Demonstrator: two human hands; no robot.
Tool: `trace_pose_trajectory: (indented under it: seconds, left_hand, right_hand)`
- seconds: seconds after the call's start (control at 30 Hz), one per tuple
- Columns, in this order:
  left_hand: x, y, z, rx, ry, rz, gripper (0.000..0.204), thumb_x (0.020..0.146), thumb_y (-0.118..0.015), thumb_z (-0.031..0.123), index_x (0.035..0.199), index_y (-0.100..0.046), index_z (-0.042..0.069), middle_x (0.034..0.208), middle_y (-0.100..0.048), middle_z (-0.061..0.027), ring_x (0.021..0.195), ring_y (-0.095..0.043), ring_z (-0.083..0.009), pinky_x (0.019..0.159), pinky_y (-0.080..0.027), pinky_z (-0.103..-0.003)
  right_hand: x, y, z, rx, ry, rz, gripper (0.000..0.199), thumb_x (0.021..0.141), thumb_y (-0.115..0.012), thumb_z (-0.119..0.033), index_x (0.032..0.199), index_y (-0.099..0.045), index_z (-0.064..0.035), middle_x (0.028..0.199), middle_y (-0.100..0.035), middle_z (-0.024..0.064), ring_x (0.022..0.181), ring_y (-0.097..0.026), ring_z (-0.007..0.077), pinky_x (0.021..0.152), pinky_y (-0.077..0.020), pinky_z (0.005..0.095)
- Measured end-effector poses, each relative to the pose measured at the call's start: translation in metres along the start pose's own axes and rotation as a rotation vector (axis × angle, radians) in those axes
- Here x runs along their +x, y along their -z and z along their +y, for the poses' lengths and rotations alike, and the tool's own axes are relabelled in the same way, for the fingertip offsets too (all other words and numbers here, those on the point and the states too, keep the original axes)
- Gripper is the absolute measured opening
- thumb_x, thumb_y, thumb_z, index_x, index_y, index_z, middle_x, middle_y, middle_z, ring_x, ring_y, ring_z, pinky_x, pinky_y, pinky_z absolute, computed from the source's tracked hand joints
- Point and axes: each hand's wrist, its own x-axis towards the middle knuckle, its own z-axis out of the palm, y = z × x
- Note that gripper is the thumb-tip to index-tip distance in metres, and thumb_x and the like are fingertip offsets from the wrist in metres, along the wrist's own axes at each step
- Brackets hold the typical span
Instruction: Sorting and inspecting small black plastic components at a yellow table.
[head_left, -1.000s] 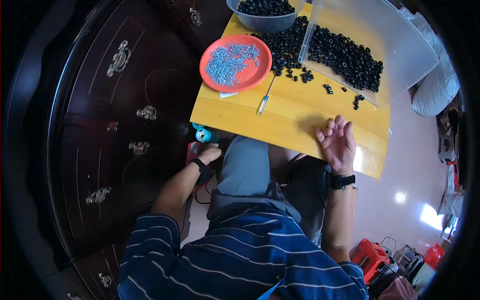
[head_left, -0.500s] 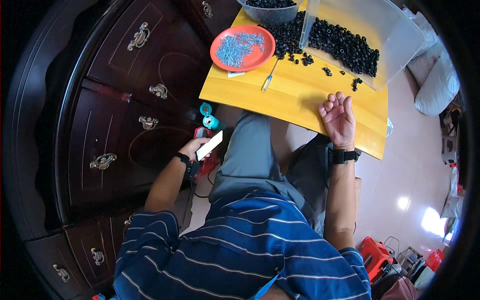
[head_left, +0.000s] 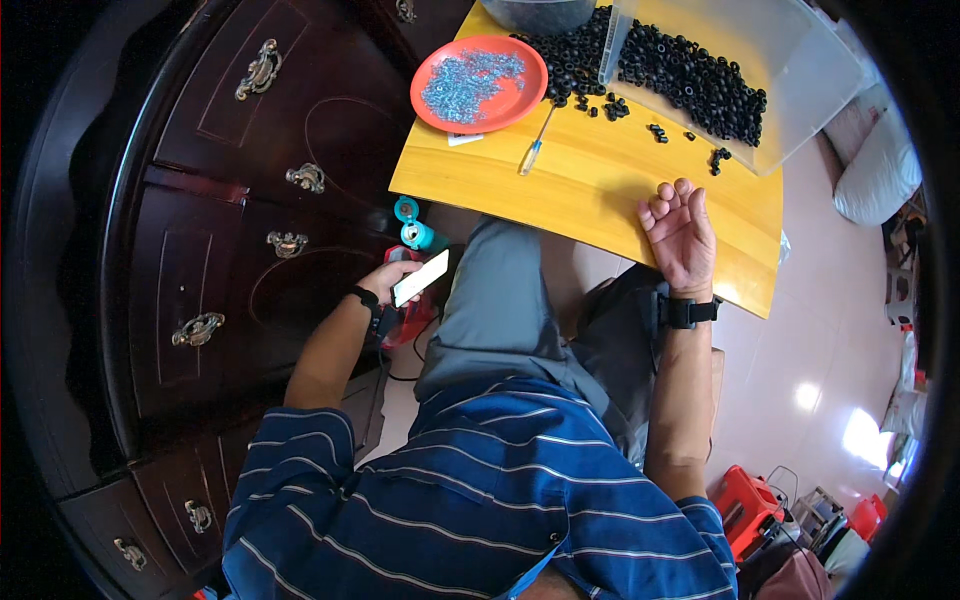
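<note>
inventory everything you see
Wooden table: one, yellow, ahead
Round plate: one, red, table's left
Tiny pieces: many, bluish, on plate
Small rings: many, black, table's far side
Plastic bin: one, clear, table's right
Round bowl: one, translucent, table's far edge
Slim screwdriver: one, bluish, near plate
Lidded bottle: one, turquoise, left of centre
Flat phone: one, white screen, held
Drawered cabinet: one, dark brown, left
Bulging sacks: multiple, whitish, right
Left hand: one, black wristband, holding phone
Right hand: one, black wristband, palm up

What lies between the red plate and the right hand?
In the head view: a screwdriver-like tool on the yellow tabletop, nearer the red plate than the right hand.
</note>
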Motion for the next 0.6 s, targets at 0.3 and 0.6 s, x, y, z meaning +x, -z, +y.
trace_pose_trajectory:
  seconds: [0.3,0.6]
  left_hand:
    - [0.049,-0.042,0.001,1.764,-0.462,0.424,0.029,0.075,-0.061,0.019,0.098,-0.072,0.005,0.111,-0.068,-0.0166,0.107,-0.062,-0.0343,0.091,-0.046,-0.043]
    - [0.131,-0.066,0.064,1.912,-1.091,0.751,0.035,0.081,-0.064,0.01,0.115,-0.065,0.002,0.116,-0.065,-0.0177,0.115,-0.058,-0.0358,0.101,-0.041,-0.047]
  right_hand:
    - [0.001,-0.01,0.003,-0.026,0.01,0.062,0.026,0.104,-0.047,-0.034,0.107,-0.056,-0.0103,0.101,-0.062,0.0055,0.089,-0.059,0.0163,0.097,-0.0476,0.0401]
    - [-0.002,-0.015,0.004,-0.006,0.002,0.169,0.026,0.102,-0.051,-0.036,0.104,-0.053,-0.0106,0.095,-0.06,0.0054,0.085,-0.058,0.0165,0.096,-0.0479,0.0422]
